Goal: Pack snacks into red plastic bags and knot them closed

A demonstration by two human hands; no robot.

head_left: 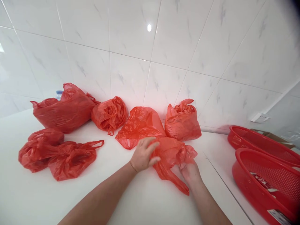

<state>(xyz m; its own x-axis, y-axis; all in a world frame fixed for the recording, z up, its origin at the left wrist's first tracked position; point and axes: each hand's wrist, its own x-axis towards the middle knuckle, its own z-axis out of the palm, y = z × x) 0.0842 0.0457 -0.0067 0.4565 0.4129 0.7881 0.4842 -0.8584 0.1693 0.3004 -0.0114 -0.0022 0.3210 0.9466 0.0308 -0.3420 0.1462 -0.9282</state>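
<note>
The bare left hand (144, 154) has its fingers apart and slightly curled at the near-left edge of a thin red plastic bag (170, 151), not clenched round it. The right hand (190, 172) is under the bag's right end, palm partly covered by the film; whether those fingers pinch the plastic or only prop it up, I can't tell.

So the bag lies between the two grips, just right of the left fingertips and reaching over the right fingers. Its long axis runs roughly crosswise from one hand to the other, dipping a little toward the person at the right. The right hand is nearer its crumpled end, the left nearer its flatter side. A loose tail (180, 184) hangs off that body on a slant, pointing back toward the person and rightward, its tip just left of the right wrist.

Just beyond the left hand, a looser red bag (142, 123) spreads on the white table (138, 203), meeting the far edge of the handled one. Beyond the right hand sits a filled red bundle (184, 123), and farther right of that hand, well apart, is a red mesh basket (243, 175)
</note>
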